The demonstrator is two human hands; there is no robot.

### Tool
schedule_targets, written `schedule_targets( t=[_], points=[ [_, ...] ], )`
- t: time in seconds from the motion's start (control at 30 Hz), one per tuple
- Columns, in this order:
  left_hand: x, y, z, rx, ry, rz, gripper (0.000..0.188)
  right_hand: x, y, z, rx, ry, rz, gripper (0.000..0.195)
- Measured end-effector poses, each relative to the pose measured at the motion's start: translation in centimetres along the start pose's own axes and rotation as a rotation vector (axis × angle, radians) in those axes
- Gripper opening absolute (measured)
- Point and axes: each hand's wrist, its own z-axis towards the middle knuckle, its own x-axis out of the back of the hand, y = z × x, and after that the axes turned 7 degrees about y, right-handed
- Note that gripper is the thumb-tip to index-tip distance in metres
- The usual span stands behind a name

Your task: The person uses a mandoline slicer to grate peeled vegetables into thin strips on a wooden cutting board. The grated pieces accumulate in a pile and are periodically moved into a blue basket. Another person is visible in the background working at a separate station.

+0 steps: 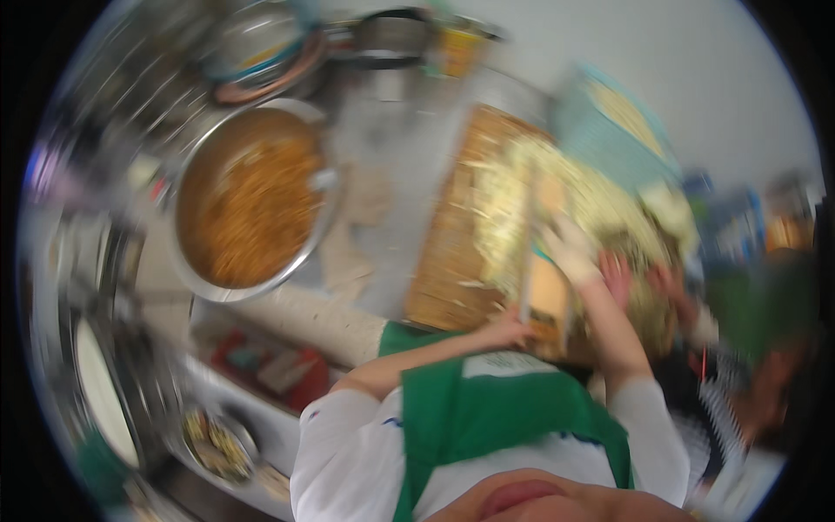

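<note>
My left hand [512, 331], bare, grips the near end of a long wooden-framed slicer, probably a mandoline [546, 293]. The slicer lies lengthwise away from me over a wooden cutting board [450, 261]. My right hand [571, 248], in a whitish glove, is on the slicer's middle, beside a teal edge or strip [541, 253]. Blur hides whether the fingers hold a piece. Pale yellow vegetable shreds [499, 215] are heaped on the board left of the slicer, and more shreds [607, 196] spread out on its right.
Another person's hands [616, 277] work close to my right forearm. A large steel bowl [186, 261] of orange-brown shredded food stands left. A light-blue plastic basket [607, 137] is at the far right, a dark-rimmed pot [391, 39] at the back. A bowl [218, 447] sits lower left.
</note>
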Motion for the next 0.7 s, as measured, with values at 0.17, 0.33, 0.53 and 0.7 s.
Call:
schedule_targets(
  t=[0.17, 0.33, 0.53, 0.7],
  points=[
    [-0.7, 6.4, -2.2, 0.406, 0.078, 0.169, 0.045, 0.0, 0.8, 0.2, -0.239, -0.003, -0.024, 0.032],
    [-1.0, 5.4, -3.8, 0.323, 0.065, 0.369, 0.046, 0.3, 3.8, 0.5, -0.404, 0.025, 0.173, 0.032],
    [-0.9, 7.5, -3.4, 0.44, 0.089, 0.309, 0.046, 2.8, 1.5, 0.0, -0.488, -0.127, 0.258, 0.045],
    [-0.4, 7.1, -3.4, 0.461, 0.124, 0.234, 0.045, 2.7, -0.1, -4.2, -0.322, -0.136, 0.257, 0.045]
  ],
)
